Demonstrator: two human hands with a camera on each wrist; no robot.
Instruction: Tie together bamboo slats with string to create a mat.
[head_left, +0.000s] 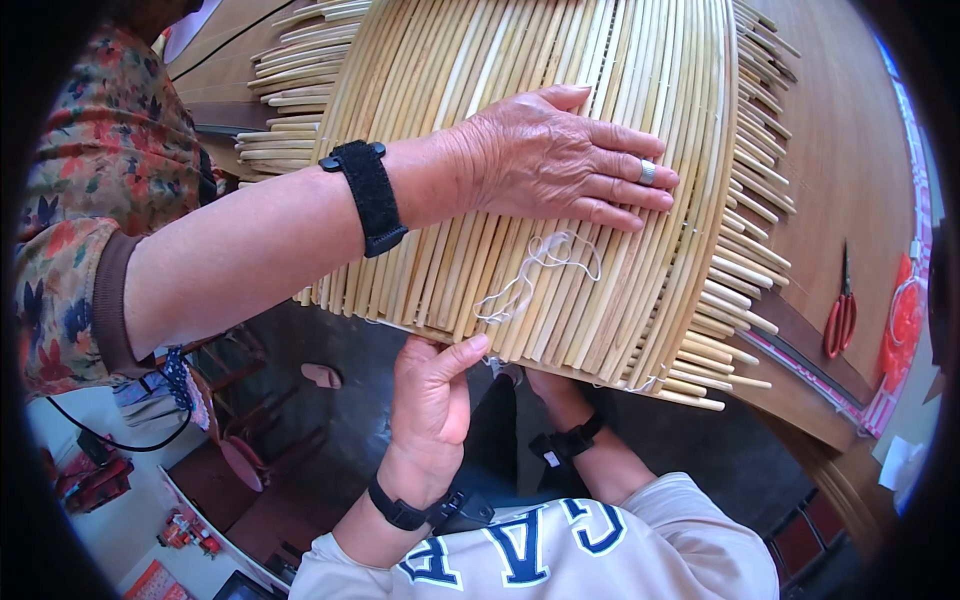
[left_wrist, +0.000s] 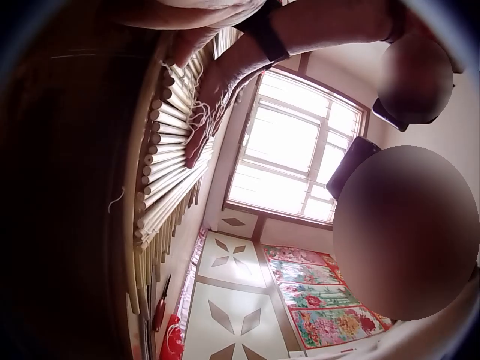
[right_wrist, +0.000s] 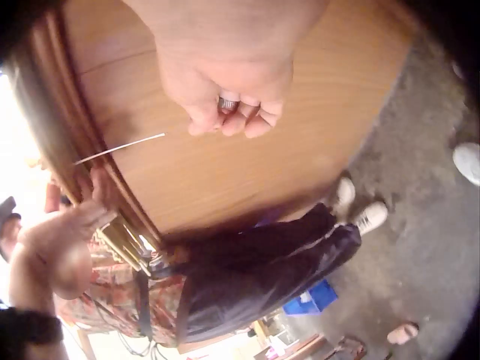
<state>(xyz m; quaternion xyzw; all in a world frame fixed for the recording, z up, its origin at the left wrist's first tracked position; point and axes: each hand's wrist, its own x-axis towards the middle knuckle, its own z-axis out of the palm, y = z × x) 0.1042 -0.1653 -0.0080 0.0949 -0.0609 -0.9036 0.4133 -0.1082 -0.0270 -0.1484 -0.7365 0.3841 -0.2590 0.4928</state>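
Observation:
A mat of pale wooden sticks [head_left: 540,300], laid side by side, reaches past the table edge in the head view. My left hand [head_left: 432,395] grips its near edge, thumb on top and fingers underneath. My right hand [head_left: 545,385] is mostly hidden below the mat. In the right wrist view its fingers are curled, and a taut white thread [right_wrist: 120,148] runs from the mat edge to its thumb tip. Another person's hand [head_left: 570,160], wearing a ring, rests flat on the sticks. Beside that hand lies a loose loop of white string [head_left: 535,265].
Red-handled scissors [head_left: 841,320] and a red plastic bag [head_left: 905,320] lie on the brown table [head_left: 830,180] at right. The other person's forearm [head_left: 250,215] crosses over the mat from the left. A pink slipper [head_left: 321,376] lies on the floor.

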